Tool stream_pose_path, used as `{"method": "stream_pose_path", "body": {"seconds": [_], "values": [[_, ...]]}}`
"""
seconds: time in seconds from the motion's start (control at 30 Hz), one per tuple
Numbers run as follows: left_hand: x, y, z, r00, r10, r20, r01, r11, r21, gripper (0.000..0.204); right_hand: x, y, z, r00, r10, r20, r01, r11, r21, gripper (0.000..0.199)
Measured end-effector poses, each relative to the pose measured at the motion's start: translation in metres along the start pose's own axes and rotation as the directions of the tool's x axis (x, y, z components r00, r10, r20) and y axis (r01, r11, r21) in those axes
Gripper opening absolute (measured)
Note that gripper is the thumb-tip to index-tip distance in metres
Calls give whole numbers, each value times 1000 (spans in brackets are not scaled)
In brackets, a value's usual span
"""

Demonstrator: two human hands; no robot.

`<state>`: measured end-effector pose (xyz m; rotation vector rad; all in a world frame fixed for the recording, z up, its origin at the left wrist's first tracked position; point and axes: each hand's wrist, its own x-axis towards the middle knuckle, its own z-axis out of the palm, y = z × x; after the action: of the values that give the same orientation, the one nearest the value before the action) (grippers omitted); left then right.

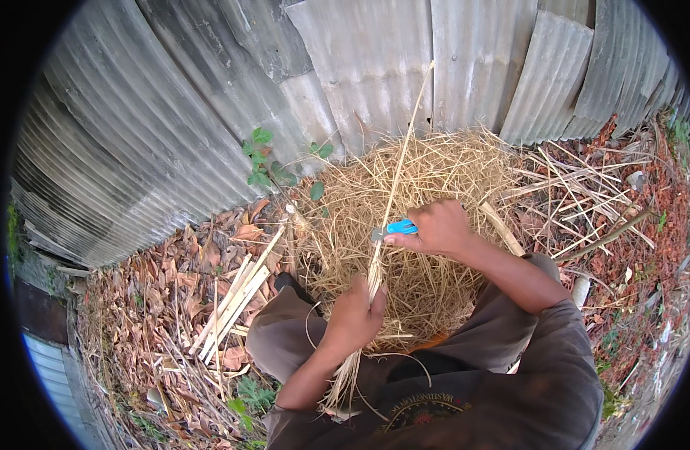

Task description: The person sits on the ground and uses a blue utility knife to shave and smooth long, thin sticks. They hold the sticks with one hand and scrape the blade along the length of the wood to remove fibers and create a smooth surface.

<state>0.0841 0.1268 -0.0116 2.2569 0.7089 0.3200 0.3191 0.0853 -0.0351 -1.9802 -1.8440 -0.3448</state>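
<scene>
My left hand [355,315] is closed round a long pale stick [402,166], probably bamboo or cane. Its upper end points away toward the fence, and frayed thin strips [346,381] trail from below the hand onto my lap. Up the stick from there, my right hand [437,228] grips a blue-handled knife [402,227]. The knife's short grey metal end lies against the stick, with the right thumb close beside it. I cannot tell how deep the blade sits. Beneath both hands, between my legs, spreads a big heap of straw-coloured shavings [442,169].
A corrugated metal fence [382,67] stands beyond the heap. Several pale split sticks [238,300] lie at the left on dry brown leaves [172,300]. More pale sticks [577,176] are scattered at the right. A green-leaved plant [259,157] grows by the fence.
</scene>
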Motion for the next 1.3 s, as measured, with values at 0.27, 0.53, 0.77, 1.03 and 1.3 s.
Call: {"method": "stream_pose_path", "body": {"seconds": [0.27, 0.53, 0.77, 1.03, 1.3], "values": [[1, 11, -3, 997, 56, -52, -51, 994, 93, 27, 15, 21, -3, 990, -32, -137, 23, 997, -72, 76], [-48, 13, 7, 999, -39, -2, 39, 999, -28, 26, 7, 17, -7, 992, 107, 72, -104, 993, -52, 77], [-90, 28, 5, 975, -174, 140, 178, 984, -17, 25, 13, 100, -14, 913, 407, 10, -402, 904, -146, 83], [-162, 24, 6, 931, -264, 253, 282, 959, -35, 24, -10, 188, -27, 871, 423, -251, -476, 853, -214, 74], [-179, 19, -7, 945, -199, 260, 229, 969, -88, 18, -39, 217, -2, 944, 216, -250, -289, 905, -311, 70]]}}
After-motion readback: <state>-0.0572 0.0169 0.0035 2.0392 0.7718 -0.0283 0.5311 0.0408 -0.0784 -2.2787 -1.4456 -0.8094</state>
